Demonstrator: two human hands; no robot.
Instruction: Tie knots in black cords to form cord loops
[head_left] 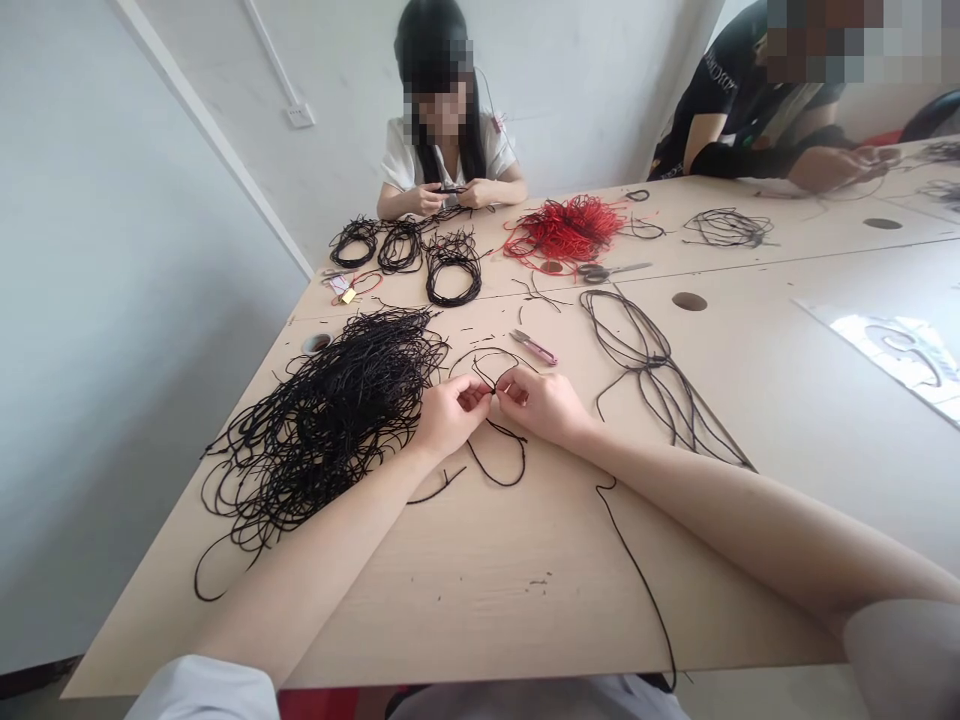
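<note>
My left hand [455, 408] and my right hand [541, 400] meet near the middle of the table, each with its fingertips pinched on a thin black cord [504, 482]. Loops of this cord stick out above the fingers and hang onto the wood below them. The exact spot between the fingertips is small and partly hidden. A big tangled pile of black cords [341, 415] lies just left of my left hand. Beyond my hands rest small thread snips [535, 347] with a pink handle.
Across the wooden table [480, 580] sit a person [442, 150] and, at the right, another person [750, 110]. Coiled black cords [454, 280], a red cord pile [570, 230], scissors [611, 271], a looped dark cord bundle [656, 362] and a glossy sheet [900, 350] lie around.
</note>
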